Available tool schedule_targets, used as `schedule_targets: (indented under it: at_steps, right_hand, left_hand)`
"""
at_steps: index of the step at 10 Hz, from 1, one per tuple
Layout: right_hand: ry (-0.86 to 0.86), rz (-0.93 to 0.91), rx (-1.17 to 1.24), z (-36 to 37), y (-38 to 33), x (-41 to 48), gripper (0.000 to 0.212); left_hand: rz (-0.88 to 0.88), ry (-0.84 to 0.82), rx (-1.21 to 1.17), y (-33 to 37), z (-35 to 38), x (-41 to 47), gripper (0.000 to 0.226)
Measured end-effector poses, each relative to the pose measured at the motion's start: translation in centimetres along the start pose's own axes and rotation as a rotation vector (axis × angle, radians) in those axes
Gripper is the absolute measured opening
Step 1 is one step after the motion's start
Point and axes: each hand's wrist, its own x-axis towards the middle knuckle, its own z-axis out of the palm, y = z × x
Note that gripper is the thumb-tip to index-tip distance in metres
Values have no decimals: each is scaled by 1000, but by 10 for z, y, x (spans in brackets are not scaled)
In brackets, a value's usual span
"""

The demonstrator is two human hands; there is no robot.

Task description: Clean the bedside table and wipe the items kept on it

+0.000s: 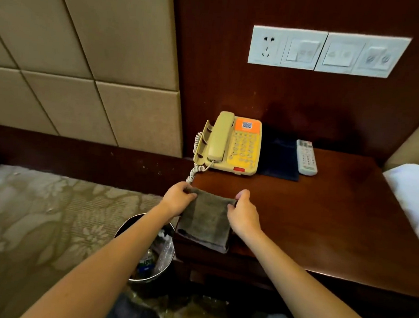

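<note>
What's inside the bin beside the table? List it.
The bin holds a plastic bottle with a blue label and crinkled clear plastic. The left forearm covers the rest.

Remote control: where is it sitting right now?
In the head view, the remote control lies flat at the back of the bedside table, right of the phone, beside the dark blue folder, below the wall switch panel.

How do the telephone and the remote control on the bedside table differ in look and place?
The telephone is yellowish with an orange panel and a coiled cord; the remote control is white and cordless. The telephone is the larger and bulkier; the remote is slim and flat. The telephone sits toward the table's left rear, the remote to its right. Both have keypads and lie untouched.
</note>
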Motion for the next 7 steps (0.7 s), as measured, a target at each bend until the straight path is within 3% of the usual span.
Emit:
schedule_targets:
  at_steps: [2, 3, 4, 5, 7]
  right_hand:
    - [146, -200, -313, 9, -1, 0, 42]
    - [241, -420, -527, 17, 4, -9, 46]
    - [78, -500, -592, 31, 12, -19, 52]
    - [-46, -457, -606, 39, 20, -22, 56]
    - [-101, -425, -633, 9, 10, -21, 57]
  left_hand:
    - [126, 206, 347, -6, 5, -3, 30]
    - [470, 333, 651, -13, 17, -18, 42]
    - [641, 77, 867, -30, 25, -22, 58]
    - [579, -48, 874, -44, 24, -28, 81]
    - [472, -2, 810, -8, 12, -37, 57]
